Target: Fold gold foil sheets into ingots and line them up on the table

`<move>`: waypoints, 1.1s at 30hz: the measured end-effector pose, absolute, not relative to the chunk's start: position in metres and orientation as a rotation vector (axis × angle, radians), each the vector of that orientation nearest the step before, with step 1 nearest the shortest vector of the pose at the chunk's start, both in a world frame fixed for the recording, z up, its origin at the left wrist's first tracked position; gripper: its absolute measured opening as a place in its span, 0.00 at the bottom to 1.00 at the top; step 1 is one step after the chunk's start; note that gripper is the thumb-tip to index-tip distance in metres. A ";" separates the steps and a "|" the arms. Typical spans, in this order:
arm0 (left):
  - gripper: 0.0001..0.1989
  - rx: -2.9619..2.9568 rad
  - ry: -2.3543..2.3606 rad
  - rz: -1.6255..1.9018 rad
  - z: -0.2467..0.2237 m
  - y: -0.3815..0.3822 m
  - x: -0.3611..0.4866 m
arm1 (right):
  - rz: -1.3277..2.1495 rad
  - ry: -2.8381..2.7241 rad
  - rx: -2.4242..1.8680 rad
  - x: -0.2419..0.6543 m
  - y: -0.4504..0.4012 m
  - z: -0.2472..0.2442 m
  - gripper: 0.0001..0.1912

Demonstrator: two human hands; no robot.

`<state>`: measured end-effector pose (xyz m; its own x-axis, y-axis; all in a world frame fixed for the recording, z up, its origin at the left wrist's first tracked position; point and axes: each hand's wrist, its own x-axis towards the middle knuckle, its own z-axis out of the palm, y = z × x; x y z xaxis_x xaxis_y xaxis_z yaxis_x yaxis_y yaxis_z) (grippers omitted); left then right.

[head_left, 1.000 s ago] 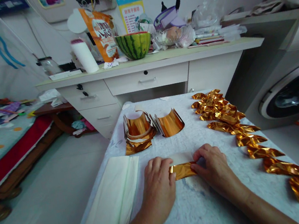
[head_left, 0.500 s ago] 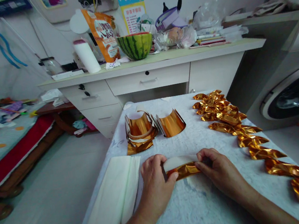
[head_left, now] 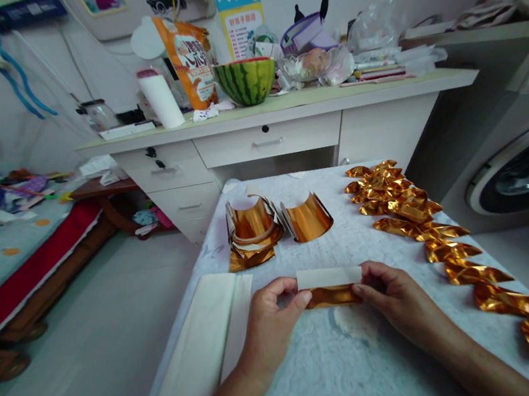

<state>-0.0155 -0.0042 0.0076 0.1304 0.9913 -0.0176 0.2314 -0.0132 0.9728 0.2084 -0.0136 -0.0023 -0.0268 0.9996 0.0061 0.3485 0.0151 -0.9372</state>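
Between my two hands, just above the cloth-covered table (head_left: pixel 325 377), is a small sheet of gold foil paper (head_left: pixel 332 296) with a pale strip along its far side. My left hand (head_left: pixel 276 314) pinches its left end with thumb and fingers. At the right end, my right hand (head_left: pixel 388 289) pinches it the same way. Beyond my hands stand a stack of curled gold foil sheets (head_left: pixel 251 224) and a single curled foil sheet (head_left: pixel 308 217). Left of my left hand lie folded white paper sheets (head_left: pixel 195 345).
Several folded gold foil pieces (head_left: pixel 453 251) run in a row down the table's right side. Behind is a white desk (head_left: pixel 270 139) bearing a half watermelon (head_left: pixel 246 83) and an orange pouch (head_left: pixel 188 62). A washing machine (head_left: pixel 520 148) stands right, a bed (head_left: pixel 27 265) left.
The foil sheet's pale far strip now shows taller and flatter, and its gold part looks smoother. Both hands keep pinching the ends. The whole view has shifted slightly.
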 end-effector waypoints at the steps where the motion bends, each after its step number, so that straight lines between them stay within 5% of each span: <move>1: 0.06 1.449 1.283 0.996 0.009 -0.005 -0.015 | 1.020 -1.499 -1.451 0.209 -0.013 -0.003 0.10; 7: 0.03 1.578 1.369 1.071 0.009 -0.012 -0.013 | 0.975 -1.587 -1.504 0.208 -0.013 -0.003 0.08; 16: 0.14 1.815 1.398 1.252 0.006 -0.019 -0.013 | 0.917 -1.691 -1.582 0.208 -0.012 -0.007 0.09; 33: 0.04 1.952 1.284 1.269 0.014 -0.012 -0.016 | 1.074 -1.582 -1.393 0.212 -0.013 -0.004 0.08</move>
<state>-0.0158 -0.0122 0.0135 0.1306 0.8900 0.4368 0.4468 -0.4461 0.7755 0.2124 -0.0125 -0.0044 -0.1196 0.9928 0.0101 0.3575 0.0525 -0.9325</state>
